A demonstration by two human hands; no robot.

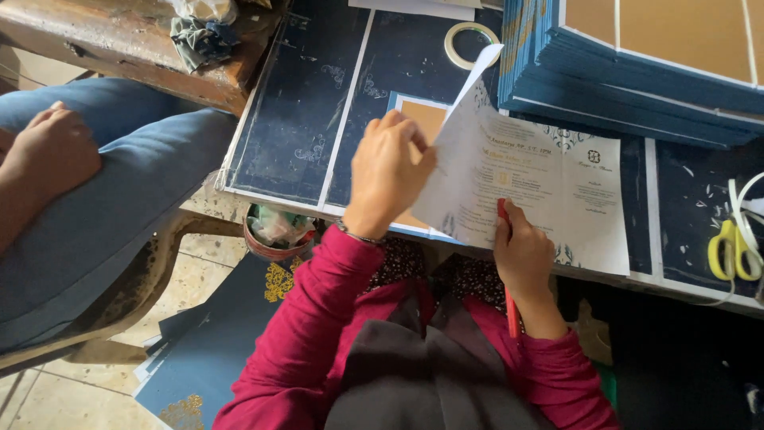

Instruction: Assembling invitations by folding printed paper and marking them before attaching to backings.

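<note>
While folded, printed sheet (525, 187) apparently lies left-right.

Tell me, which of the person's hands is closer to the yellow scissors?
The right hand. It holds a red pen at the printed sheet, with the yellow scissors off to its right. The left hand grips the sheet's far left edge, much farther away.

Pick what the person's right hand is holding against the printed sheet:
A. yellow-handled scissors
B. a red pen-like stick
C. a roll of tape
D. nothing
B: the right hand grips a red pen-like stick at the lower edge of the printed sheet, while the yellow-handled scissors and the roll of tape lie untouched on the table.
</note>
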